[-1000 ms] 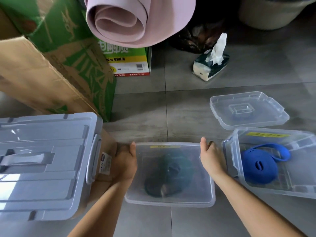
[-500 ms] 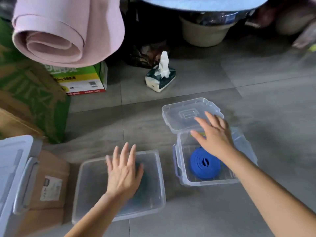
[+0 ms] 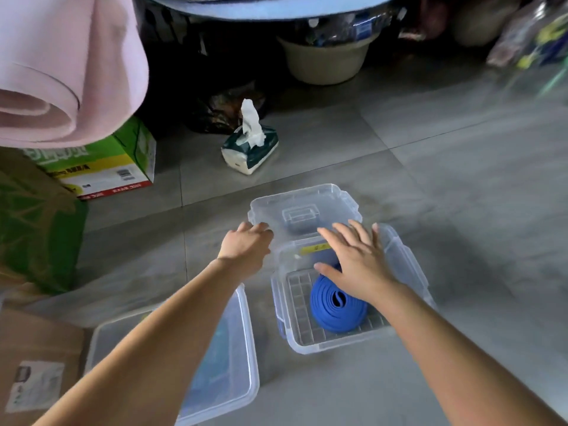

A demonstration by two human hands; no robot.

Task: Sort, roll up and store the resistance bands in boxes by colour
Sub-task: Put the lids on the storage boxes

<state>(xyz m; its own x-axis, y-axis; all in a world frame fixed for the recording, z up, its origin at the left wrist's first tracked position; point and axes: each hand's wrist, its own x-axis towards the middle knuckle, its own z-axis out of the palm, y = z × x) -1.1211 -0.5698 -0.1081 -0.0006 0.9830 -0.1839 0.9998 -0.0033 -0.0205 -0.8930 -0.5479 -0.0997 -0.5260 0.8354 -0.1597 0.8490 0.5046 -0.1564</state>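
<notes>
Head cam: blue band (image 3: 338,309) rolled in open clear box (image 3: 408,262).

Soft daylight is falling evenly on the grey floor (image 3: 445,186) while the back under the furniture is lying in deep shadow, motion blur is smearing the far right edge and both forearms, and the wide lens is bending the tile lines toward the corners.
</notes>
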